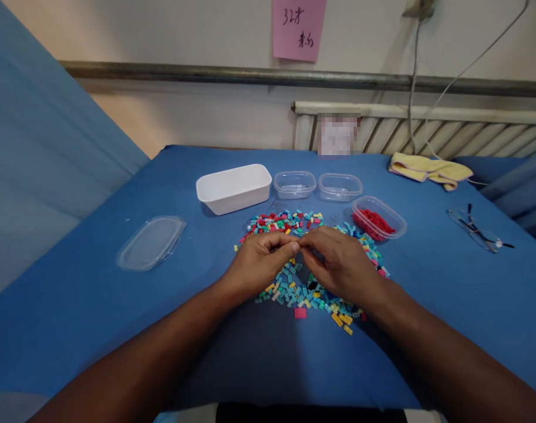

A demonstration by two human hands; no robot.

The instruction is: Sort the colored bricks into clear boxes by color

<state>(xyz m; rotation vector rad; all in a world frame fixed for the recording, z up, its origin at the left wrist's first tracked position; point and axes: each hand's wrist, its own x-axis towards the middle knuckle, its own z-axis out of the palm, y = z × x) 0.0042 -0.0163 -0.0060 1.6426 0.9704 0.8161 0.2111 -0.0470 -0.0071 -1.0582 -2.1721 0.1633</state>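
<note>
Both forearms are bare, coming in from the near edge of the table [118, 305] & angling inward to a V, wrists approx. level w/ each other midway btwn near & far edges. The left grip [259, 258] is knuckles-up, fingers curled under into a loose fist, thumb stretched flat toward the right grip [342, 264], which sits palm-down w/ fingers bent & bunched. Their fingertips [295, 247] meet at the ctr in a tight pinch; anything btwn them is too small to tell.
</note>
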